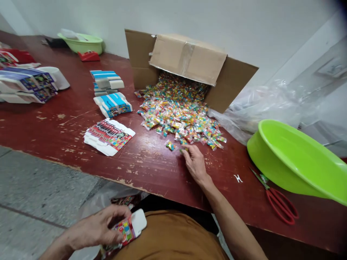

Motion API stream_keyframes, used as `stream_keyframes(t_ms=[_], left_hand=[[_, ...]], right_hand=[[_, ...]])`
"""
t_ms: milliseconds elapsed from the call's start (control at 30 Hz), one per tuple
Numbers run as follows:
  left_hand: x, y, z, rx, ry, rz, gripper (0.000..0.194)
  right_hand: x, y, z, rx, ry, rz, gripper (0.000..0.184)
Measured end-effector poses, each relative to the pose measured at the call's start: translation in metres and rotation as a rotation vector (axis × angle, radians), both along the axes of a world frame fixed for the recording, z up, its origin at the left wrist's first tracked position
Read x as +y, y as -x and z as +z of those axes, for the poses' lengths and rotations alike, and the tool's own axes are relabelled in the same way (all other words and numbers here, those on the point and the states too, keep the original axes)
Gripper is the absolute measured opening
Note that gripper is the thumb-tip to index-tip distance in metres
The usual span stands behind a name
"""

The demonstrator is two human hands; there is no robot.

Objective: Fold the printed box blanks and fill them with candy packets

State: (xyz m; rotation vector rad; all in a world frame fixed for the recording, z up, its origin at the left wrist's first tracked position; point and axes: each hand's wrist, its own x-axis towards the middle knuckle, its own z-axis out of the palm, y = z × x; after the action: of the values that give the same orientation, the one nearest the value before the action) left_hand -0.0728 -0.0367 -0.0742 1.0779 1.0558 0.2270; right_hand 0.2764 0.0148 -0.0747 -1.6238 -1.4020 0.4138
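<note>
In my left hand [101,225], low in front of my body, is a small red printed candy box [126,231] with its white end flap [139,221] sticking out. My right hand [193,160] reaches to the near edge of a heap of clear candy packets [184,119]. Its thumb and fingers pinch a small packet with green candy [182,150], partly hidden by them. Just left of the fingertips lies a single candy packet [170,145]. The heap spills from a tipped cardboard box [187,59]. Flattened red printed boxes [110,135] lie fanned to the left.
Blue box stacks [114,104] and purple box stacks [29,85] stand left. A green basin [295,159] and red-handled scissors [280,204] are at right. Farther back are a pale green basin [84,43], a red tape dispenser [89,56] and plastic sheeting [265,104].
</note>
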Motion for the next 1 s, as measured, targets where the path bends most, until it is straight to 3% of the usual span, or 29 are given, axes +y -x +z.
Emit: stream_keyframes(t_ms=[67,133,200,367,467,567,633,700,800,867,933,1000], left_hand=[[-0.005,-0.011,0.004,-0.037,0.051,0.111,0.042],[-0.006,-0.028,0.011,-0.129,0.09,0.122,0.045],[-0.005,-0.047,0.019,-0.236,0.031,0.17,0.042],[-0.003,-0.073,0.036,-0.282,-0.147,0.175,0.03],[-0.004,-0.077,0.04,-0.265,-0.213,0.221,0.036],[-0.004,-0.078,0.04,-0.323,-0.194,0.338,0.042],[-0.003,-0.08,0.039,-0.403,-0.135,0.434,0.045],[-0.002,-0.083,0.039,-0.469,-0.079,0.505,0.05],[-0.002,-0.086,0.038,-0.478,-0.056,0.527,0.049],[-0.002,-0.088,0.037,-0.456,-0.084,0.506,0.045],[-0.002,-0.088,0.035,-0.445,-0.119,0.51,0.044],[-0.001,-0.088,0.036,-0.449,-0.11,0.543,0.042]], right_hand=[[-0.005,0.01,0.017,0.325,0.055,0.05,0.032],[-0.014,0.026,0.032,0.604,0.173,0.208,0.035],[-0.023,0.046,0.042,0.705,0.257,0.367,0.03],[-0.036,0.082,0.043,0.593,0.281,0.501,0.02],[-0.038,0.089,0.041,0.49,0.277,0.632,0.017],[-0.038,0.087,0.044,0.445,0.163,0.605,0.019],[-0.037,0.084,0.045,0.567,0.185,0.507,0.025],[-0.036,0.083,0.044,0.767,0.317,0.478,0.035],[-0.035,0.087,0.04,1.024,0.549,0.625,0.055],[-0.035,0.093,0.036,1.065,0.609,0.721,0.06],[-0.036,0.097,0.034,0.983,0.547,0.735,0.051],[-0.037,0.098,0.034,0.798,0.376,0.682,0.037]])
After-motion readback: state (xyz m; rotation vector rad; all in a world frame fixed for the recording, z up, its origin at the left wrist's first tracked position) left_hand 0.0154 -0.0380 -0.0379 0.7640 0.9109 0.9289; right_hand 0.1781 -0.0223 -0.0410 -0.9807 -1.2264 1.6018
